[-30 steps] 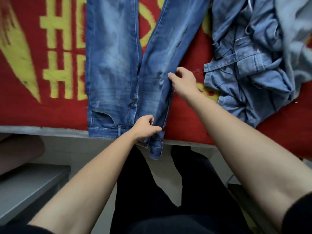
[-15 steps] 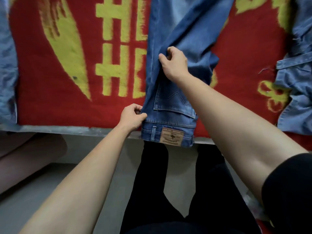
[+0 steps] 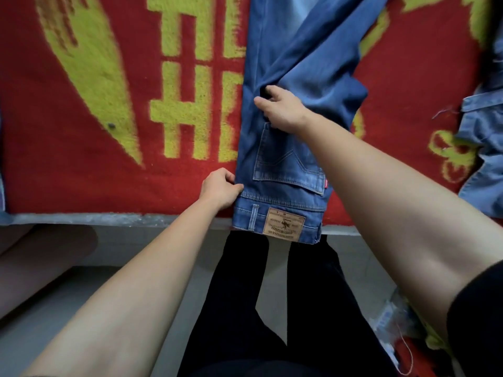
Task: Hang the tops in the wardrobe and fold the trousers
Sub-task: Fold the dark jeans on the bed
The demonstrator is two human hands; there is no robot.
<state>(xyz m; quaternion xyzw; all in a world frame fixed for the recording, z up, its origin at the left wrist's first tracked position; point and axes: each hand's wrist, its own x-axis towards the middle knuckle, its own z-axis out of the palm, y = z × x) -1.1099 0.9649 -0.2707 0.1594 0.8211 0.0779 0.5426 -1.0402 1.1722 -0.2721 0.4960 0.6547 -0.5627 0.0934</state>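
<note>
Two legs of the jeans [image 3: 285,164] now lie one over the other. A second ago they were front-up in an open V with the fly showing; now the back pocket and the leather patch [image 3: 284,225] face you. I judge the lengthwise half-fold done. The crosswise folds remain, and no top is hung in view.

Hands:
- Your left hand [image 3: 220,187] pinches the folded edge at the waistband, just left of the patch.
- Your right hand [image 3: 283,107] is curled into the denim at the seat, well beyond the patch, fingertips sunk in a crease.
- Right of that grip the cloth bulges loose; it likely wants smoothing before you fold again.

Position: the jeans lie on the red blanket [image 3: 81,159], with the patch end lapping over the grey worktop rim [image 3: 109,219]. The legs run off the top of the view.

Surroundings:
- The blanket has yellow figures and covers the worktop either side of the patch.
- A pale denim top [image 3: 481,148] lies crumpled far right of the patch, apart from the jeans.
- Below the patch are pale floor [image 3: 136,268] and your own black trousers [image 3: 245,308].
- Lower right is blurred plastic, contents unclear.
</note>
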